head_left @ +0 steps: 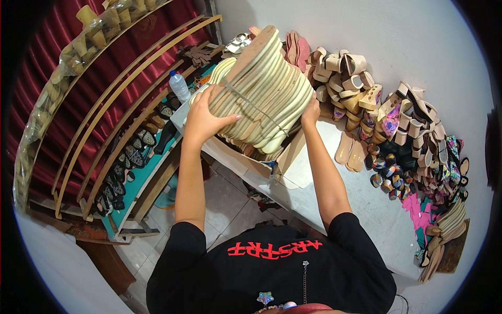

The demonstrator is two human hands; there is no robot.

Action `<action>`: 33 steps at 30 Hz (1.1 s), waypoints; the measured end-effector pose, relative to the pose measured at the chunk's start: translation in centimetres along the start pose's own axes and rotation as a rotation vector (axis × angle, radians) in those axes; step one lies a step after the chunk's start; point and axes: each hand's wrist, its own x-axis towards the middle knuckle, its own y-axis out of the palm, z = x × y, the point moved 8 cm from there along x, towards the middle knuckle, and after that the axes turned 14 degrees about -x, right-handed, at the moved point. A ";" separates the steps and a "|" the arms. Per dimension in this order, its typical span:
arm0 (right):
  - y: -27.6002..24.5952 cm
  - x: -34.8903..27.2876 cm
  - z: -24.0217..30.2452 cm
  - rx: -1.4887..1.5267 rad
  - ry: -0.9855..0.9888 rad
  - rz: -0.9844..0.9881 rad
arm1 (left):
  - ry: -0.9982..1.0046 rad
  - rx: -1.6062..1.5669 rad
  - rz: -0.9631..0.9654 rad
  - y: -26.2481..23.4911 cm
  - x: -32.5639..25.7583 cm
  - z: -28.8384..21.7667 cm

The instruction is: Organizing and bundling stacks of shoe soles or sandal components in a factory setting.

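Note:
A thick bundle of cream and tan shoe soles (264, 94), bound by a dark band, is gripped between my two hands. My left hand (205, 119) presses on its left side, with the thumb stretched along the near face. Around the right side, my right hand (311, 111) is closed, its fingers mostly hidden behind the soles. Beneath the bundle stands an open cardboard box (243, 161) on the white table (337, 196). More soles show inside the box, under the bundle. Whether the bundle touches them I cannot tell.
Heaped sandals and heeled shoes (389, 118) line the wall on the right, with insoles (353, 150) before them. A water bottle (179, 86) stands left of the bundle. Wooden racks (133, 125) with dark shoes (117, 172) run along the left. Pink material (418, 212) lies far right.

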 end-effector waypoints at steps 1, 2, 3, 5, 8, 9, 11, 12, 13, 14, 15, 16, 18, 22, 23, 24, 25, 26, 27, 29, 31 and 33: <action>-0.3 0.1 -0.2 0.062 0.027 -0.024 | -0.034 -0.002 0.047 0.1 0.4 0.7; -0.8 0.1 -0.2 0.112 0.007 -0.127 | -0.022 -0.041 0.066 -0.1 0.7 0.9; -0.9 0.4 -0.5 0.112 0.009 -0.132 | -0.019 -0.042 0.070 -0.3 0.9 1.1; -1.6 0.5 -1.6 0.206 0.074 -0.182 | -0.129 -0.211 0.127 -0.1 0.9 2.3; -1.7 -1.7 -0.3 0.674 0.181 0.099 | -0.101 -0.209 0.091 -1.1 0.8 4.2; -0.8 -2.4 0.1 0.990 0.247 0.307 | -0.092 -0.252 0.094 -1.1 1.0 4.3; -0.7 -3.0 -1.0 1.128 0.250 0.453 | -0.084 -0.243 0.107 -0.7 1.6 5.7; -0.8 -4.0 -0.9 1.176 0.212 0.488 | -0.087 -0.295 0.124 -0.9 1.5 6.1; -0.8 -5.0 -0.8 1.224 0.173 0.522 | -0.090 -0.347 0.140 -1.1 1.4 6.6; -0.4 -5.9 -1.2 1.224 0.169 0.523 | -0.089 -0.337 0.163 -1.3 1.4 7.4; 0.4 -7.0 -1.5 1.189 0.152 0.540 | -0.086 -0.339 0.165 -0.9 1.6 8.0; 1.3 -8.0 -1.8 1.153 0.137 0.558 | -0.117 -0.392 0.182 -0.3 1.7 8.8; 0.5 -9.8 0.5 1.178 0.066 0.596 | -0.148 -0.436 0.220 0.0 1.6 9.3; -0.1 -10.2 1.1 0.897 -0.190 0.545 | -0.108 -0.441 0.181 -0.2 1.2 8.0; 0.1 -10.4 1.0 0.897 -0.191 0.551 | -0.071 -0.414 0.154 -0.7 1.0 6.6; 0.6 -10.3 0.0 0.926 -0.057 0.492 | -0.034 -0.386 0.128 -1.0 0.9 5.3; 1.0 -10.1 -1.3 0.951 0.076 0.433 | -0.035 -0.384 0.124 -0.9 0.7 4.5; 1.1 -9.9 -0.9 0.976 0.056 0.379 | -0.015 -0.357 0.112 -1.2 0.6 3.7; 1.2 -10.0 -0.8 0.980 0.056 0.388 | 0.004 -0.330 0.101 -1.5 0.5 3.1; 0.8 -10.4 -0.7 1.059 0.152 0.357 | 0.030 -0.227 0.067 -2.0 0.5 3.4; -0.3 -10.9 0.7 1.035 0.154 0.410 | 0.008 -0.163 0.043 -2.5 0.3 3.0; -1.9 -11.5 3.8 1.105 0.044 0.552 | -0.005 -0.197 0.024 -2.8 0.5 2.8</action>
